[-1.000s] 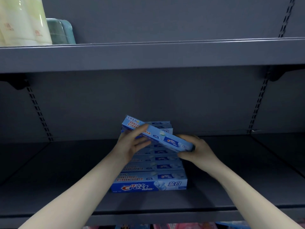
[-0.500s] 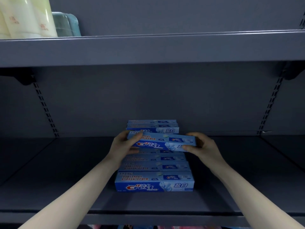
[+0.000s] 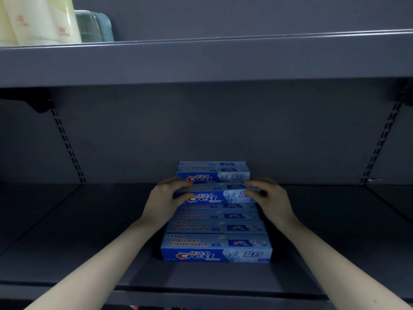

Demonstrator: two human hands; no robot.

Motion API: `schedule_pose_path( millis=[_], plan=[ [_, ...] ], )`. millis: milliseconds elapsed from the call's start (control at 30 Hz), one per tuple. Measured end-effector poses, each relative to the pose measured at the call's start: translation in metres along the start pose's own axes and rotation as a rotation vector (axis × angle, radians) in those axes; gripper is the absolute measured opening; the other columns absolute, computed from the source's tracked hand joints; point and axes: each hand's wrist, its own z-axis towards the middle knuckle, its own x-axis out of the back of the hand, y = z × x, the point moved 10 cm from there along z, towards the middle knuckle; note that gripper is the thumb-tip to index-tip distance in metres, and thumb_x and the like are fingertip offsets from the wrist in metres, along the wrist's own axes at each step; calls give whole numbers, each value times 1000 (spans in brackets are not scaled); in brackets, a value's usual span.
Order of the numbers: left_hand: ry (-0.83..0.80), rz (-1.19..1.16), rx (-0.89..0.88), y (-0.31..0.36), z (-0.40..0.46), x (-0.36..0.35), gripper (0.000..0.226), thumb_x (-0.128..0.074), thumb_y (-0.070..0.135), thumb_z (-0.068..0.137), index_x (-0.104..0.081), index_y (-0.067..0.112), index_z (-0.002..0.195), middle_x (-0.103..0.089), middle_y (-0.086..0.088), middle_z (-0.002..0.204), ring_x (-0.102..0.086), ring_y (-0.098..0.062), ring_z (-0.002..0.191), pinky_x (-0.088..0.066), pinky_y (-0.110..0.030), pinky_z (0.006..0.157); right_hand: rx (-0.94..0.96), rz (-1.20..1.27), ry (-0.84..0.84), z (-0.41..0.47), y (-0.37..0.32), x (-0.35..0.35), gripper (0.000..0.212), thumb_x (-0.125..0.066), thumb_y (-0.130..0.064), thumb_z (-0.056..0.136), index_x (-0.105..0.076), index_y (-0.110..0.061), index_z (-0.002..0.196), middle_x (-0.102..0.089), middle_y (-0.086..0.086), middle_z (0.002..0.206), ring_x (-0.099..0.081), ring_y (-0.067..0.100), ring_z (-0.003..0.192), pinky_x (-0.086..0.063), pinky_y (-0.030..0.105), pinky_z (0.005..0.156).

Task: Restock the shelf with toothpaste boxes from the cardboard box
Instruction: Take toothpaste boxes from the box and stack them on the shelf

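Note:
A blue toothpaste box [image 3: 214,194] lies level across a row of like boxes on the grey middle shelf [image 3: 89,242]. My left hand [image 3: 164,199] grips its left end and my right hand [image 3: 271,199] grips its right end, thumbs in front. Behind it a short stack of toothpaste boxes [image 3: 212,172] stands near the back panel. In front, several boxes lie flat in a row, ending with the front box [image 3: 216,249] near the shelf edge. The cardboard box is out of view.
The upper shelf [image 3: 201,61] overhangs close above, carrying pale yellow bottles [image 3: 38,21] and a teal pack [image 3: 93,26] at the far left. Slotted uprights [image 3: 67,144] flank the bay. Bare shelf floor stretches to both sides of the toothpaste row.
The held box went from tilted, left end high, to level and dropped lower onto the row. Both hands moved to its two ends and stayed on it.

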Motion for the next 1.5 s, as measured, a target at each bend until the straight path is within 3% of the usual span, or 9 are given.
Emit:
schedule_pose_path(
  millis=[33, 100, 200, 433, 633, 900, 1067, 1200, 1500],
  plan=[
    [21, 62, -60, 5, 0, 1, 31, -74, 19, 79, -70, 13, 109, -66, 1, 110, -59, -12, 100, -41, -19, 86, 88, -111, 40, -1, -9, 2, 26, -71, -10, 79, -72, -15, 105, -56, -4, 115, -54, 11, 107, -34, -2, 82],
    [47, 169, -146, 11, -1, 1, 33, -76, 13, 76, -70, 13, 109, -67, -2, 110, -60, -20, 98, -42, -26, 87, 329, -362, 100, -3, -34, 0, 26, -75, -4, 75, -74, -11, 99, -61, 3, 112, -59, 20, 100, -41, 15, 85],
    [56, 263, -197, 11, -3, -1, 41, -79, 8, 71, -69, 11, 111, -68, -4, 107, -62, -26, 93, -48, -32, 83, 504, -544, 76, -5, -47, -12, 31, -79, 1, 67, -74, -9, 96, -67, 8, 95, -63, 28, 80, -54, 33, 69],
    [23, 348, -175, 8, 11, -8, 46, -81, 2, 66, -69, 9, 110, -69, -6, 103, -65, -28, 88, -55, -36, 74, 470, -608, 39, 12, -43, -23, 41, -80, 8, 62, -73, -9, 99, -65, 8, 83, -62, 28, 74, -55, 35, 57],
    [26, 363, -107, -2, 23, -13, 44, -74, -3, 71, -67, 8, 113, -68, -7, 110, -63, -31, 96, -51, -37, 82, 425, -632, -3, 22, -40, -29, 41, -76, 11, 62, -72, -8, 98, -66, 9, 84, -62, 30, 74, -55, 37, 56],
    [4, 340, 30, -7, 24, -20, 45, -57, 1, 82, -55, 10, 126, -58, -5, 124, -51, -24, 113, -42, -31, 92, 286, -612, -27, 29, -36, -30, 34, -54, 9, 83, -65, -4, 113, -64, 11, 108, -56, 28, 99, -49, 37, 80],
    [-37, 320, 61, -6, 24, -21, 45, -58, 9, 85, -52, 10, 130, -56, -6, 129, -50, -24, 117, -40, -35, 99, 214, -611, -89, 29, -34, -29, 31, -49, 0, 90, -61, -7, 118, -60, 9, 116, -55, 23, 105, -46, 30, 85],
    [-122, 354, 98, 0, 14, -28, 63, -56, 34, 91, -32, 11, 144, -31, -7, 151, -21, -24, 142, -16, -35, 117, 210, -635, -129, 19, -37, -26, 37, -49, -24, 96, -51, -11, 130, -54, 5, 129, -52, 21, 115, -41, 29, 92],
    [-237, 402, 171, 65, -12, -35, 77, -37, 58, 92, -6, 20, 151, 1, -1, 158, 5, -17, 145, 4, -32, 116, 67, -716, -259, -22, -29, 4, 52, -33, -44, 98, -31, -18, 143, -34, 9, 146, -27, 24, 137, -20, 33, 111]
  ],
)
